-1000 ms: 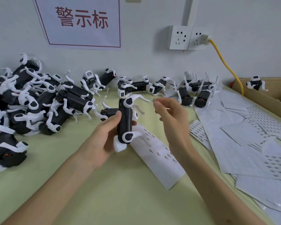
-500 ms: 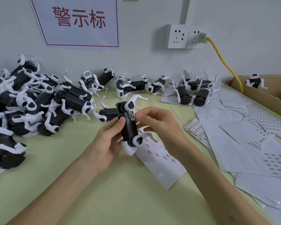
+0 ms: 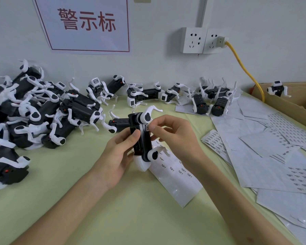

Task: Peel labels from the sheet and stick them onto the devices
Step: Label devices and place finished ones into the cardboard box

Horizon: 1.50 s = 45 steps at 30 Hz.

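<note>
Hands meet mid-table on one device (image 3: 142,138), held upright over the far end of the label sheet (image 3: 177,179). L hand (image 3: 119,156) wraps its black body from the left, fingers curled. R hand (image 3: 174,137) pinches a small label (image 3: 148,127) w/ thumb + forefinger against the device's right edge (just under the upper white leg). Other devices (image 3: 81,110) heaped at left; spare sheets (image 3: 263,156) at right.

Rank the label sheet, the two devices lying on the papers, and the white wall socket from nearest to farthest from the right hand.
1. label sheet, just beneath the right hand.
2. two devices, farther back right on the papers.
3. wall socket, mounted high at the back.
</note>
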{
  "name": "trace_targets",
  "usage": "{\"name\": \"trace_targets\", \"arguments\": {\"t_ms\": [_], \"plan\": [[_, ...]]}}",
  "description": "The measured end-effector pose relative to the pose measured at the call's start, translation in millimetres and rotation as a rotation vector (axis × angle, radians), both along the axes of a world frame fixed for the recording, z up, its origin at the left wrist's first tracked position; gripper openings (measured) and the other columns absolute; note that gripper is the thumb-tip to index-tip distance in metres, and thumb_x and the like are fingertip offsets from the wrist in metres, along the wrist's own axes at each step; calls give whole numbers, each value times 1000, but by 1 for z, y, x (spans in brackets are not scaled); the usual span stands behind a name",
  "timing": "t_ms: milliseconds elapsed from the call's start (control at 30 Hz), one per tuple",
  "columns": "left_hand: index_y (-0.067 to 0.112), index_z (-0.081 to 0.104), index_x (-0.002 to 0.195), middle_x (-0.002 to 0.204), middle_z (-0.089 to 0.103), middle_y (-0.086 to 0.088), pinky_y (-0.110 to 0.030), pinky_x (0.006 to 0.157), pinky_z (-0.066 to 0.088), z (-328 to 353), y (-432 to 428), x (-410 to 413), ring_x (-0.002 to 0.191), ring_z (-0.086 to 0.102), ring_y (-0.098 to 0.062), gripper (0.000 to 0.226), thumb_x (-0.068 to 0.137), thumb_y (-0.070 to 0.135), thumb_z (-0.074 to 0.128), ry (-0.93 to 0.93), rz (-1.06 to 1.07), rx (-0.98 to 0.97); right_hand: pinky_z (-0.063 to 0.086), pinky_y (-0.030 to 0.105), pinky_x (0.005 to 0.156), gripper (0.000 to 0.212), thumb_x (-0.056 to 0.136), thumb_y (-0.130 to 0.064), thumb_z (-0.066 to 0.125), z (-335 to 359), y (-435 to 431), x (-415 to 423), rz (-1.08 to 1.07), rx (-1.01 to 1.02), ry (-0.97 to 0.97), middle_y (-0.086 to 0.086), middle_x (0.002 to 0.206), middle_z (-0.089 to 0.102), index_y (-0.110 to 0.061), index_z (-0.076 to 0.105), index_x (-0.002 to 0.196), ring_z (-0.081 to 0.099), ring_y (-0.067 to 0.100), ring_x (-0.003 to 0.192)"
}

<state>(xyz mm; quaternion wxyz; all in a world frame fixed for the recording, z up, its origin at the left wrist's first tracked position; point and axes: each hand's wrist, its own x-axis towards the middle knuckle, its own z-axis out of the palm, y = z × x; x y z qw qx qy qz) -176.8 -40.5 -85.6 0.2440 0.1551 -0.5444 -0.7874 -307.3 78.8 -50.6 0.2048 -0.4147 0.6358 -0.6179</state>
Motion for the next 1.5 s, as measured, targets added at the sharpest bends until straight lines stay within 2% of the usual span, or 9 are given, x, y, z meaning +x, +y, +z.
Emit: {"name": "trace_targets", "arguments": {"t_ms": [200, 333, 467, 733, 900, 1300, 1367, 1433, 1500], "plan": [[9, 69, 123, 117, 74, -6, -25, 78, 57, 0, 2, -1, 108, 71, -18, 60, 73, 41, 78, 12, 28, 1, 48, 13, 63, 14, 94, -15, 71, -2, -1, -1, 5, -14, 21, -5, 78, 73, -20, 72, 81, 71, 10, 70], [9, 69, 121, 115, 74, -6, -29, 83, 54, 0, 3, -1, 108, 71, -18, 55, 75, 36, 82, 10, 34, -11, 48, 14, 62, 13, 93, -15, 71, -3, -2, -2, -8, -14, 37, -4, 80, 74, -20, 72, 81, 72, 11, 69], [4, 66, 125, 117, 74, -8, -30, 85, 53, 0, 3, -2, 110, 71, -19, 49, 84, 31, 71, 10, 47, -14, 50, 15, 62, 11, 93, -16, 72, -4, -3, -2, -18, -8, 53, -3, 80, 74, -19, 72, 82, 72, 11, 69], [3, 65, 124, 110, 75, -4, -23, 78, 56, -1, 4, -2, 105, 72, -17, 51, 83, 32, 73, 3, 54, -20, 57, 29, 65, 10, 94, -15, 72, -4, -2, -1, -44, 10, 70, 0, 83, 74, -17, 72, 84, 74, 19, 73], [5, 67, 120, 109, 75, -3, -28, 84, 56, -2, 3, -2, 104, 72, -16, 45, 82, 31, 69, 2, 42, -34, 58, 33, 67, 9, 94, -16, 72, -4, -2, 0, -56, 19, 75, 1, 84, 75, -17, 72, 85, 74, 22, 74], [6, 67, 112, 98, 76, 1, -23, 77, 57, -3, 4, -3, 94, 72, -14, 41, 79, 31, 71, 6, 59, -51, 53, 24, 60, 10, 90, -17, 75, -6, -3, -2, -94, 27, 107, -1, 77, 73, -18, 72, 80, 71, 21, 71], [7, 68, 112, 99, 76, 0, -23, 77, 57, -2, 4, -2, 95, 72, -14, 39, 80, 30, 71, -5, 59, -57, 52, 21, 58, 17, 86, -22, 79, -7, -4, -3, -132, 45, 97, 1, 69, 71, -18, 71, 72, 66, 15, 62], [7, 68, 114, 104, 75, -3, -24, 78, 56, -1, 4, -2, 97, 71, -15, 41, 81, 31, 74, -15, 51, -59, 42, 17, 51, 40, 78, -36, 87, -7, -2, -7, -185, 82, 69, 9, 58, 59, -16, 58, 58, 50, 12, 51], [8, 70, 118, 112, 74, -8, -26, 82, 55, 0, 3, -1, 101, 70, -17, 46, 81, 35, 77, -20, 37, -56, 37, 17, 52, 54, 73, -47, 88, -6, -1, -12, -155, 154, 4, 6, 54, 47, -18, 48, 54, 42, 12, 51]]}}
